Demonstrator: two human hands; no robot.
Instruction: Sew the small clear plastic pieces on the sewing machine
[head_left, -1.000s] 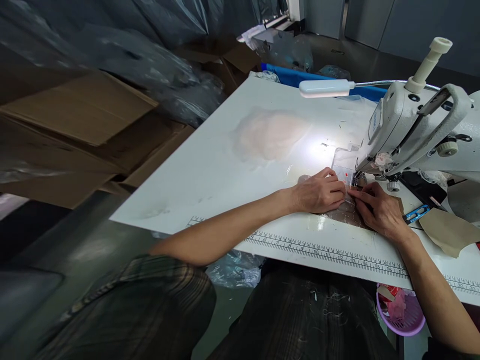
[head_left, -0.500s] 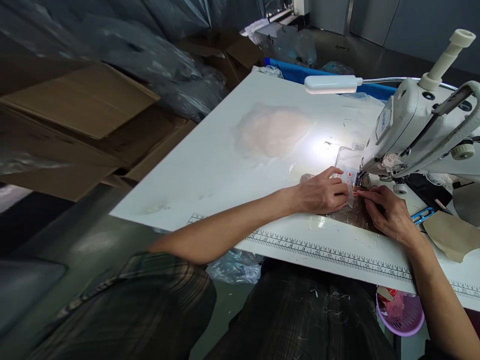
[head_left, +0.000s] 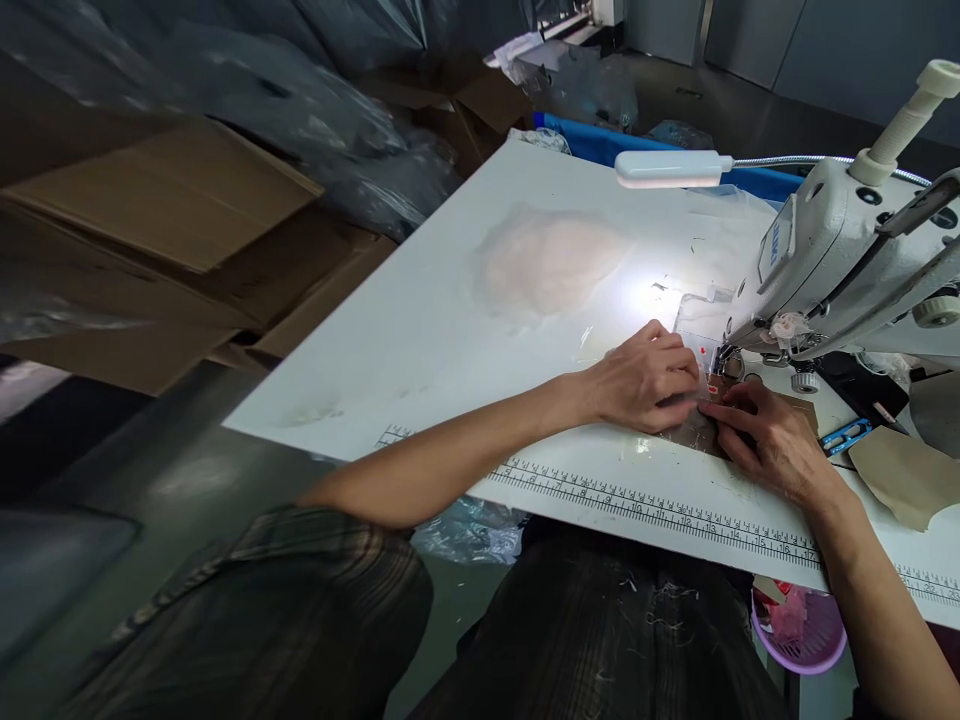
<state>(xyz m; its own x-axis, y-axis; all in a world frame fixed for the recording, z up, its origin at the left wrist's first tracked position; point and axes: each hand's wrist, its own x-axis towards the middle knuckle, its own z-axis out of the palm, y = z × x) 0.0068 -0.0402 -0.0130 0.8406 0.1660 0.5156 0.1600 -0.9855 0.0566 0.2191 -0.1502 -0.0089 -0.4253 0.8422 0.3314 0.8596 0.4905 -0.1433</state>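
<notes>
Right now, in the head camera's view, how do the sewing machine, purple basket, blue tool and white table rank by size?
1. White table
2. Sewing machine
3. Purple basket
4. Blue tool

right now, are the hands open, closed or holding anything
Left hand: fingers curled near the sewing machine; grip can't be told.
Right hand: fingers bent at the brown surface; grip can't be told.

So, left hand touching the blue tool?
Apart. Head view shows the right hand between the left hand and the blue tool.
</notes>
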